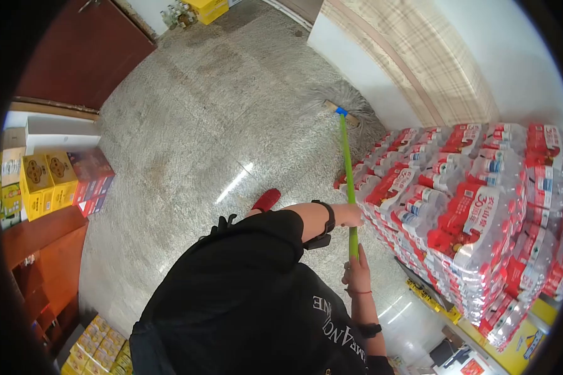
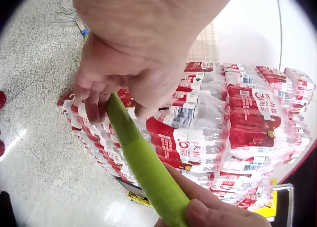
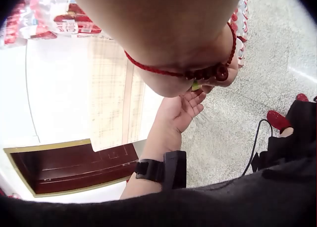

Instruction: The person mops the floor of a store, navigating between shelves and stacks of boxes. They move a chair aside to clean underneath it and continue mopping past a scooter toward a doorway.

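Note:
A mop with a bright green handle (image 1: 348, 165) slants away from the body, its blue connector (image 1: 341, 111) and grey string head (image 1: 368, 127) down on the floor beside the wall. My left hand (image 1: 349, 215) grips the handle farther along, its fingers curled round the green pole in the left wrist view. Nearer the body, my right hand (image 1: 358, 272) holds the handle's end, with the thumb laid along it. A red cord bracelet (image 3: 158, 70) circles the right wrist, and in the right wrist view that hand hides most of the handle.
Stacked packs of bottles (image 1: 463, 206) in red-printed wrap stand close on the right. Yellow boxes (image 1: 44, 184) sit on a wooden cabinet (image 1: 56, 262) at left. A dark red door (image 1: 87, 50) is at the far left, with small bottles (image 1: 179, 15) near the far wall.

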The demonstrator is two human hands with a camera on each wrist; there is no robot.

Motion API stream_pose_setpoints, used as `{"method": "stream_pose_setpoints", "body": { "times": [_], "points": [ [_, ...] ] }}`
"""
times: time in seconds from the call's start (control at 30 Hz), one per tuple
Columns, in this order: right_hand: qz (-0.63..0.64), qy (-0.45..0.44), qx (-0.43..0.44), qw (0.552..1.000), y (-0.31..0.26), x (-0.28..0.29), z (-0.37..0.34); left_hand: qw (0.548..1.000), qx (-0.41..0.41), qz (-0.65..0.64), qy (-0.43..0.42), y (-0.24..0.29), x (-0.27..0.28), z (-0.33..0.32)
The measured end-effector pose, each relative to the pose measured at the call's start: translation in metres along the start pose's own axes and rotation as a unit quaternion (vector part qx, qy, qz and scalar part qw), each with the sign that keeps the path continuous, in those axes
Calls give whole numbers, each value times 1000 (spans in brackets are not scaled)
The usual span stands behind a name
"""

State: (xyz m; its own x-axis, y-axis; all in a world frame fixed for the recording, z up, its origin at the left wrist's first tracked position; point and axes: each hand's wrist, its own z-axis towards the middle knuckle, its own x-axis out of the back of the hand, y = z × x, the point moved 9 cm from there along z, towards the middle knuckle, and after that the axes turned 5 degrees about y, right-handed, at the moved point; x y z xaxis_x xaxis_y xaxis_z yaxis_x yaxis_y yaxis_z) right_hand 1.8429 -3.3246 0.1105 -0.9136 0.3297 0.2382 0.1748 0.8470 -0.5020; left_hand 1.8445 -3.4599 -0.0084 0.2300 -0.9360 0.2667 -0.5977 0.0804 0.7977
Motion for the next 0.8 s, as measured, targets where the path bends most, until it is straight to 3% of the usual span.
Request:
{"method": "stream_pose_setpoints", "body": {
  "times": [0.07,0.2,0.33,0.5,0.57,0.6,0.63,0.7,0.73,0.8],
  "points": [
    [-23,-7,10,1000,-8,1,12,991,-65,54,107,10,21,6],
    [-89,-18,29,995,-7,8,15,990,-47,76,107,11,10,15],
    [-76,-56,18,995,14,26,11,994,27,14,104,8,-3,0],
    [-161,-70,64,982,50,84,-3,991,52,-15,123,4,-82,23],
    [-227,-94,89,965,60,114,-18,994,-6,37,104,16,-134,51],
    [-272,-97,82,954,64,128,-28,988,14,34,152,-3,-169,78],
    [-271,-100,86,953,74,145,-31,987,15,37,155,22,-166,54],
    [-356,-123,164,912,90,175,-42,993,79,87,29,64,-184,4],
    [-358,-124,163,911,99,193,-49,993,79,84,30,75,-197,1],
    [-396,-159,188,884,111,216,-66,995,48,74,-51,96,-234,-6]
  ]
}}
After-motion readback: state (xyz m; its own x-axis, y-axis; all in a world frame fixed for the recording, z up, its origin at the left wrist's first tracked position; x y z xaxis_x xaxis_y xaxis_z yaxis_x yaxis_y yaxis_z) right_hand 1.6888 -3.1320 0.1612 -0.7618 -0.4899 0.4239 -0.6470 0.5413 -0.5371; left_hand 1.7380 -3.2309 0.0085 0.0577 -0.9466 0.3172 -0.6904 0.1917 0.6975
